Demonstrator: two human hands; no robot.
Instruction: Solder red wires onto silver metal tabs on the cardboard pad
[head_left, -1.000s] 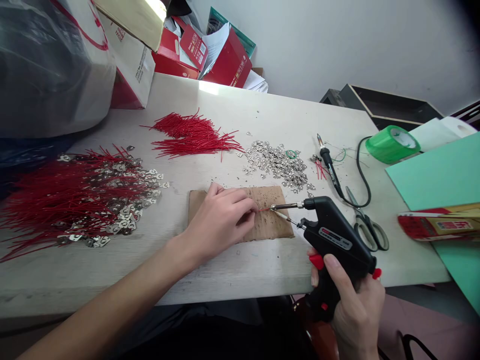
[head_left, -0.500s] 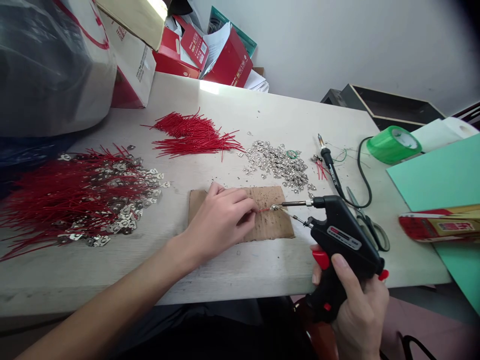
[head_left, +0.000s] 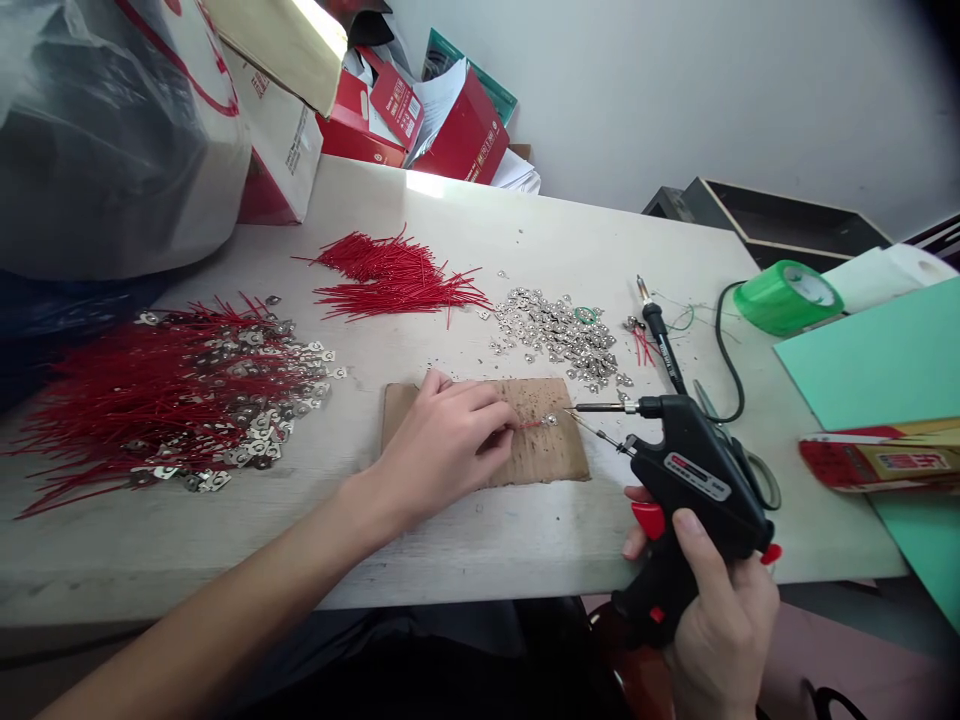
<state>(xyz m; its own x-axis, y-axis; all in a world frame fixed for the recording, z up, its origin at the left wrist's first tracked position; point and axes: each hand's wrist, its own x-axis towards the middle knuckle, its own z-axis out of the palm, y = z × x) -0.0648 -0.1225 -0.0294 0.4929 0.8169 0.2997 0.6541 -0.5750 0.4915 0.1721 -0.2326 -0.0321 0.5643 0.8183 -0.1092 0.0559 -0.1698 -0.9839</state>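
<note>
My left hand (head_left: 457, 430) rests over a scorched piece of cardboard (head_left: 551, 460), its fingers pinched on a short red wire (head_left: 531, 424). At the wire's right end sits a small metal terminal (head_left: 550, 420) on the cardboard. My right hand (head_left: 716, 610) grips the handle of a black soldering gun (head_left: 694, 470) with a red trigger. The gun's tip points left and stands a little apart from the terminal, to its right. My left fingertips are partly hidden behind the hand.
Red wires (head_left: 397, 275) lie in a pile behind the cardboard, with loose metal terminals (head_left: 559, 335) to their right. Wires with terminals attached (head_left: 187, 390) are heaped at left. A soldering iron (head_left: 660, 330), scissors (head_left: 761, 480) and green tape (head_left: 787, 295) lie at right.
The soldering gun has drawn back slightly to the right, and its tip has come away from the terminal. My left hand stays on the wire. The whole view has shifted a little.
</note>
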